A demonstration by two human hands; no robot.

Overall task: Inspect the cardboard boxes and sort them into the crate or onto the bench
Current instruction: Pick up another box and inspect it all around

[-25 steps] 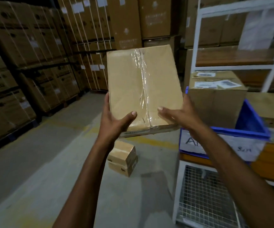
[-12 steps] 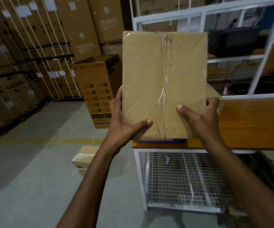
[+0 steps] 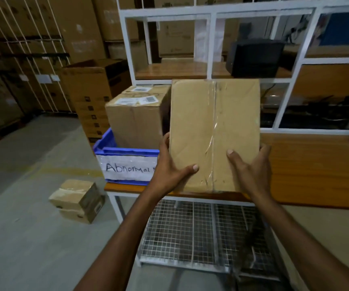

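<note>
I hold a flat brown cardboard box [image 3: 213, 127] upright in front of me, with clear tape running down its middle. My left hand [image 3: 170, 173] grips its lower left edge and my right hand [image 3: 251, 171] its lower right edge. The box hangs over the front of the wooden bench [image 3: 312, 171]. To its left, on the bench's end, stands a blue crate [image 3: 114, 151] labelled "Abnormal", with a taller labelled cardboard box [image 3: 135, 116] inside it.
A small taped cardboard box [image 3: 78, 199] lies on the concrete floor at left. A white metal frame [image 3: 211, 45] with shelves rises behind the bench, holding a black device [image 3: 255, 58]. A wire mesh shelf [image 3: 200, 234] sits under the bench. Stacked cartons [image 3: 33, 49] line the back left.
My view swung right and then down toward the bench. The held box has come lower, over the bench front beside the blue crate. Both hands keep the same grip.
</note>
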